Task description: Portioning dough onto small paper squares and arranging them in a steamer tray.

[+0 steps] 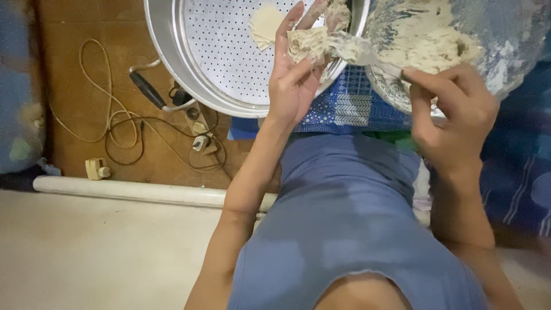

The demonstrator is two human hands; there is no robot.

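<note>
— While the left hand (294,80) lies flat and open over the steamer tray (229,57), what sits on it?

— A thin wrapper with a lump of filling (310,43) on top. The fingers are spread out, not closed. They just cup it.

— And the right hand (453,109)?

— Its fingers pinch the handle of a spoon (367,56). The spoon tip touches the filling on the wrapper. Just behind it is a big bowl (505,40) full of the same pale mix.

— So which step is this?

— I think it is the filling step. The spoon is putting mix on the wrapper.

— What does the next move need?

— I think the spoon must lift off clean. Then the left fingers must fold the wrapper shut, softly, so nothing squeezes out. One flat wrapper (265,24) lies on the tray already.
</note>
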